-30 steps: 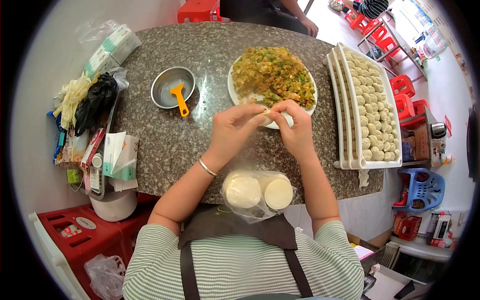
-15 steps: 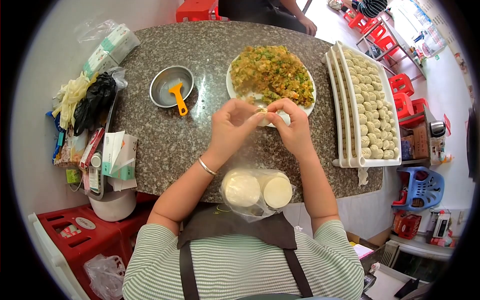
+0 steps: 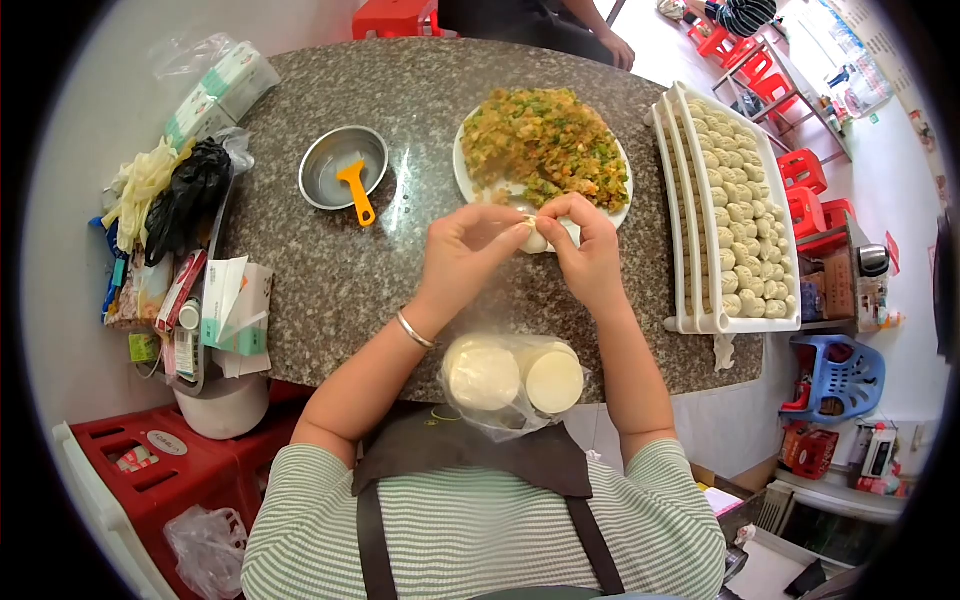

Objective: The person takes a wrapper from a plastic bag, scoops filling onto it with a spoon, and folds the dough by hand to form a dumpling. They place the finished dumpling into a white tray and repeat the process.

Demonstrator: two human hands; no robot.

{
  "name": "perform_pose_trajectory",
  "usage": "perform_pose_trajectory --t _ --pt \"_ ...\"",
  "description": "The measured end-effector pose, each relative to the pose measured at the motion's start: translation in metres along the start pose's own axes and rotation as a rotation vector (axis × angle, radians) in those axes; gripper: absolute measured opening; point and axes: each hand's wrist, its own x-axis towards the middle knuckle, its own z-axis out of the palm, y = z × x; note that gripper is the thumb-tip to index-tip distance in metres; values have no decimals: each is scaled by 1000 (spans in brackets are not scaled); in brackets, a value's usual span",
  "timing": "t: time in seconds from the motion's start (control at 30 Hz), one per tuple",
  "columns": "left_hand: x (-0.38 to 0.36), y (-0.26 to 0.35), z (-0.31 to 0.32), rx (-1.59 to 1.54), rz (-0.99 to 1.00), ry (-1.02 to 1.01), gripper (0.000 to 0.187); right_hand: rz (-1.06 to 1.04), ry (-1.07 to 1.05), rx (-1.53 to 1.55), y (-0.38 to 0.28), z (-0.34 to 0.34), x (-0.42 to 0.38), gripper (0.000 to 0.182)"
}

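Between my two hands is a small white dumpling [image 3: 535, 240], pinched at its top edge. My left hand [image 3: 465, 255] closes thumb and forefinger on its left side. From the other side, the fingertips of my right hand [image 3: 585, 250] press on the same dough. Just behind them lies a white plate [image 3: 462, 170] heaped with chopped orange-and-green filling [image 3: 545, 140]. Two stacks of round dumpling wrappers [image 3: 484, 378] stand in a clear plastic bag [image 3: 515, 425] at the table's near edge, between my forearms.
A metal bowl [image 3: 318, 165] holds an orange-handled scraper [image 3: 357, 190]. Stacked white trays [image 3: 735, 322] of finished dumplings [image 3: 745, 220] stand on the right. Tissue boxes [image 3: 240, 300] and bags [image 3: 190, 200] crowd the left edge. Another person's hand [image 3: 618, 50] shows beyond the table.
Both hands stay over the plate's near edge, fingers shifting slightly along the dough. More of the dumpling's rounded white body shows below the fingertips now.
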Motion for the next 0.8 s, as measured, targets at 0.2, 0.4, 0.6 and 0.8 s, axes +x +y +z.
perform_pose_trajectory --t 0.2,0.4,0.6,0.8 --pt "1 5 1 0 -45 53 17 -25 37 2 3 2 0 9" --pt "1 -3 -1 -47 12 -7 19 103 -41 88 2 -7 4 8" --pt "-1 1 2 -4 -36 35 19 -50 20 -31 -1 -1 1 8" --pt "0 1 2 -26 -68 66 18 -102 87 -112 0 2 0 9"
